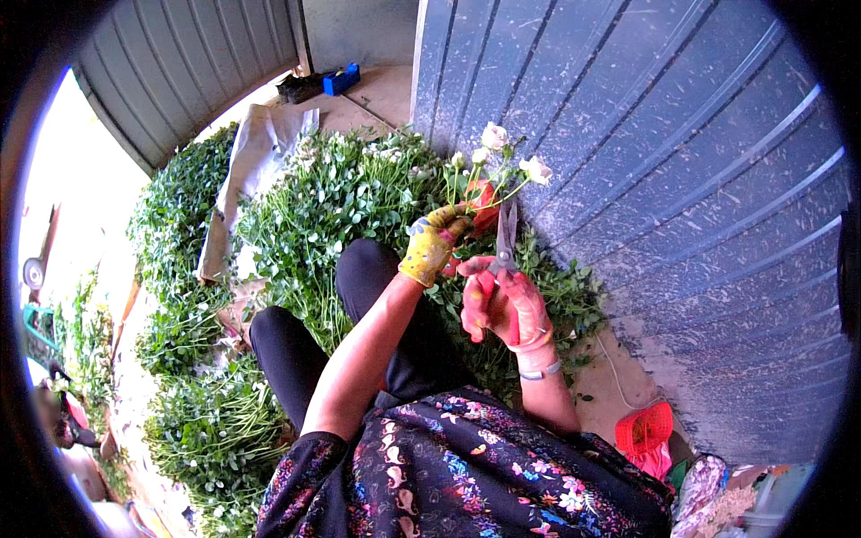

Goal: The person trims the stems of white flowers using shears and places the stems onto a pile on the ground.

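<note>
My left hand (pixel 432 245), in a spotted yellow glove, grips a small spray of pale roses (pixel 496 136) by its green stems. Several pinkish-white blooms and a bud stand at the tips, in front of the metal wall. To the right, my right hand (pixel 508 302) wears a stained red and pink glove and holds a pair of scissors (pixel 506 239). The blades point away from me, slightly parted, close beside the rose stems. Behind my left fingers shows a bright red-orange object (pixel 481 202), partly hidden, so its kind is unclear.
Piles of cut leafy stems (pixel 343 181) lie ahead and to the left, split by a pale sheet (pixel 259 148). A blue corrugated metal wall (pixel 639 168) rises at the right. A red plastic basket (pixel 644 430) sits near its foot; a blue box (pixel 342 79) stands far off.
</note>
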`<state>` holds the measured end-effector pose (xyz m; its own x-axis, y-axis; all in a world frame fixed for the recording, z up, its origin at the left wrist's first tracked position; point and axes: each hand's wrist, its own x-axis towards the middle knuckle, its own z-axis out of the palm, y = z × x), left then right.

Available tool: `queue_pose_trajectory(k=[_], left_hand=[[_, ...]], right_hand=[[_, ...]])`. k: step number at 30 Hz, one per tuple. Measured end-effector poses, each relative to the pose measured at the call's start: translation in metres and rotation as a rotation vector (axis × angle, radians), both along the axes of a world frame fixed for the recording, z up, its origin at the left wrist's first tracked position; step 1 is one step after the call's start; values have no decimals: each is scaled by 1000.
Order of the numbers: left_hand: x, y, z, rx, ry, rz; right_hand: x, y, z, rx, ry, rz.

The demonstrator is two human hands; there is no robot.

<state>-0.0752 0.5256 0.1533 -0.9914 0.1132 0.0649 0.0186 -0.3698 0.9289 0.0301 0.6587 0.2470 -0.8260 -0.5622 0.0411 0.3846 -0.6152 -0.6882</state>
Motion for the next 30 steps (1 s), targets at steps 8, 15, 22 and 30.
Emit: queue_pose_trajectory(k=[8, 15, 22, 30], left_hand=[[1, 2, 1, 1, -64, -97], [6, -1, 7, -190, -87, -87], [4, 3, 5, -296, -62, -88], [4, -40, 35, -161, -107, 59]], right_hand=[[-25, 40, -25, 994, 182, -556], [-42, 28, -19, 1481, 535, -633], [-57, 31, -43, 1371, 509, -752], [-39, 7, -47, 868, 117, -638]])
